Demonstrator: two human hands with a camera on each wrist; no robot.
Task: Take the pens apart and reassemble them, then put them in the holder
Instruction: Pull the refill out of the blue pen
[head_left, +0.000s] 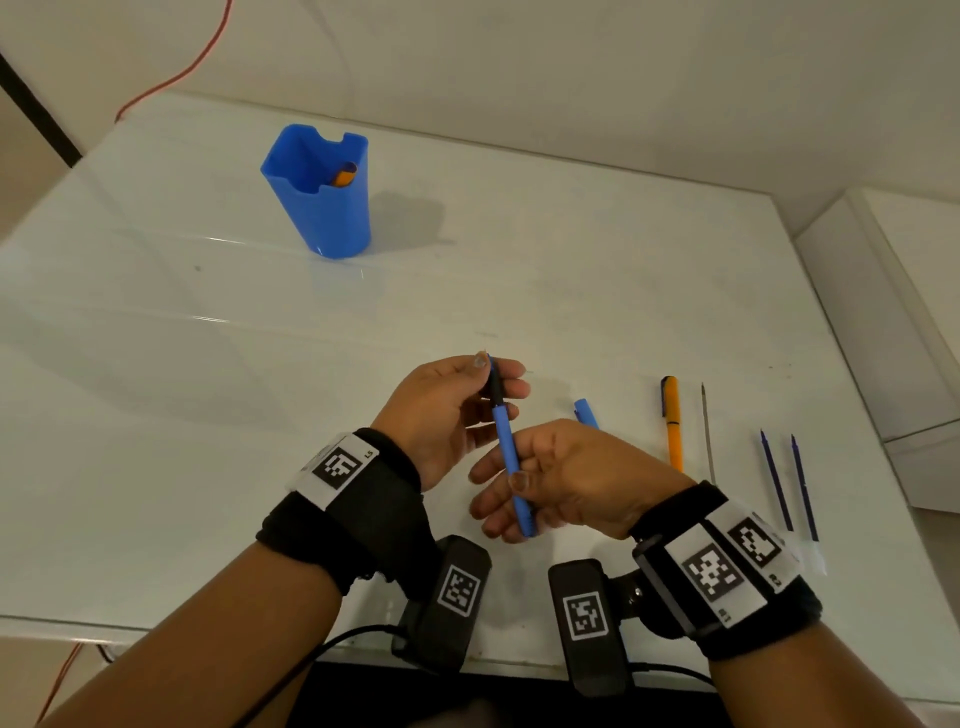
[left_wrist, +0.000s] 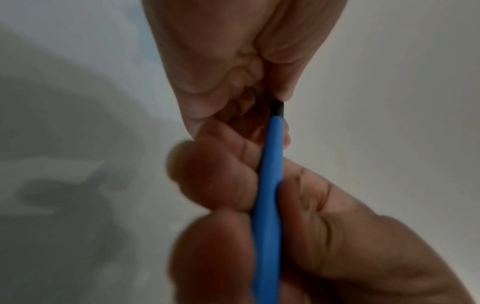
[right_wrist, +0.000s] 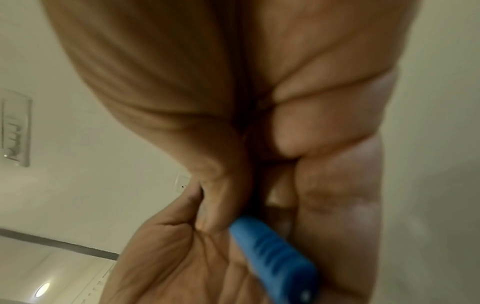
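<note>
A blue pen (head_left: 506, 447) with a black grip section is held above the white table (head_left: 208, 338) between both hands. My left hand (head_left: 467, 400) pinches its black front end between thumb and fingers. My right hand (head_left: 540, 483) grips the blue barrel lower down, thumb across it. The left wrist view shows the blue pen (left_wrist: 270, 185) running between both hands; the right wrist view shows its rear end (right_wrist: 275, 253) close up. A blue cap (head_left: 586, 412) lies just behind my right hand. The blue holder (head_left: 322, 208) stands far left with an orange pen (head_left: 344, 175) inside.
To the right on the table lie an orange pen (head_left: 671, 421), a thin grey refill (head_left: 707, 431) and two dark blue refills (head_left: 789, 483). A red cable (head_left: 176, 73) runs along the wall. A white ledge (head_left: 909, 312) borders the table's right side.
</note>
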